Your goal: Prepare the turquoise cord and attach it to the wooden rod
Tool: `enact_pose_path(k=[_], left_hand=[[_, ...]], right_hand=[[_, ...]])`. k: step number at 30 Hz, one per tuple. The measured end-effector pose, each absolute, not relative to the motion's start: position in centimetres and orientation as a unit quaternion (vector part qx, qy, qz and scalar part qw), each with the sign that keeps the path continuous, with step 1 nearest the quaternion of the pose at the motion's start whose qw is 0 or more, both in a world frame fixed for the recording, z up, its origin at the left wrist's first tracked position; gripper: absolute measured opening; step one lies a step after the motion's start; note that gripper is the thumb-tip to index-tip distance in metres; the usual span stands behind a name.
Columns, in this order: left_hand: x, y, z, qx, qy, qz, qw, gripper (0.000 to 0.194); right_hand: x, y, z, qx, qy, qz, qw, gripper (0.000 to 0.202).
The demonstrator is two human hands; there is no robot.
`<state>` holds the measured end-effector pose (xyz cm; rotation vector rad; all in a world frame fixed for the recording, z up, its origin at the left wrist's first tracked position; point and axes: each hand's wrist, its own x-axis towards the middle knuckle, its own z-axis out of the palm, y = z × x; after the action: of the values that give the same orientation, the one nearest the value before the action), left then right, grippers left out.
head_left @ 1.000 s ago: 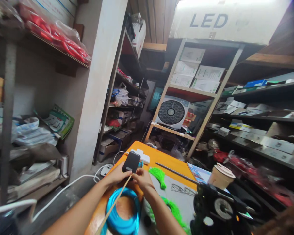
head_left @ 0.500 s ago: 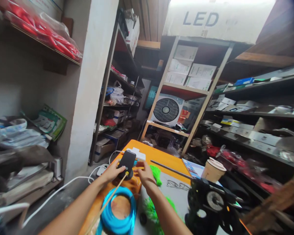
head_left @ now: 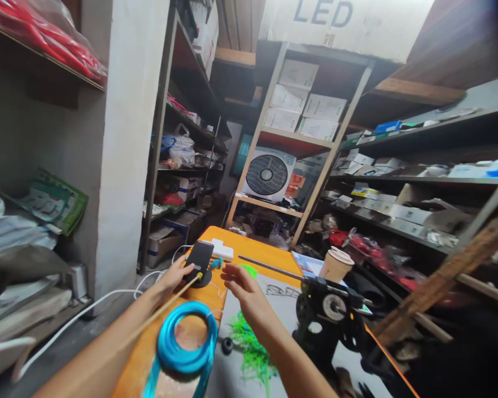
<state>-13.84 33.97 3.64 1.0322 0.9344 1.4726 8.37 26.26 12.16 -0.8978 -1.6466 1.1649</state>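
My left hand (head_left: pixel 177 275) is closed at the edge of a black phone-like slab (head_left: pixel 200 255), thumb over its lower front. Beneath the slab shows a round black base (head_left: pixel 203 281). A thin tan stick (head_left: pixel 169 304) runs from a yellow tip by the slab back along my left forearm. To the right, my right hand (head_left: pixel 243 284) hovers with fingers stretched out and holds nothing. Small blue pieces (head_left: pixel 217 263) lie between the hands. Below them rests a coil of blue tubing (head_left: pixel 165 340). Bright green strands (head_left: pixel 249 342) lie partly under my right forearm.
On the orange table (head_left: pixel 249 247) are a white power strip (head_left: pixel 223 251), a metal rod (head_left: pixel 269 267), glasses (head_left: pixel 280 290), a lidded paper cup (head_left: pixel 335 264) and a black machine (head_left: pixel 330 315). A box fan (head_left: pixel 268 174) stands on the rack behind. Loaded shelves (head_left: pixel 431 179) line the right.
The camera view has shifted, so the scene sits further left and higher. My right hand has moved away from the slab, its fingers now straighter. The left hand keeps its hold.
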Motion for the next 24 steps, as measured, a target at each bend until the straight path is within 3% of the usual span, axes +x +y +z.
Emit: enact_pose_path(k=[9, 14, 19, 24], left_hand=[[-14.7, 31.0, 6.4, 0.441, 0.38, 0.57, 0.58, 0.03], [-14.3, 31.9, 5.7, 0.446, 0.361, 0.58, 0.578, 0.03], [-13.8, 33.6, 3.7, 0.457, 0.389, 0.594, 0.535, 0.028], [-13.4, 34.7, 2.8, 0.476, 0.436, 0.598, 0.475, 0.028]], right_hand=[[11.3, 29.0, 8.4, -0.426, -0.672, 0.432, 0.425, 0.022], [10.8, 29.7, 8.1, -0.448, -0.692, 0.405, 0.395, 0.022], [10.4, 29.1, 8.5, -0.45, -0.715, 0.379, 0.378, 0.026], [10.4, 22.7, 11.8, -0.4, -0.779, 0.312, 0.37, 0.027]])
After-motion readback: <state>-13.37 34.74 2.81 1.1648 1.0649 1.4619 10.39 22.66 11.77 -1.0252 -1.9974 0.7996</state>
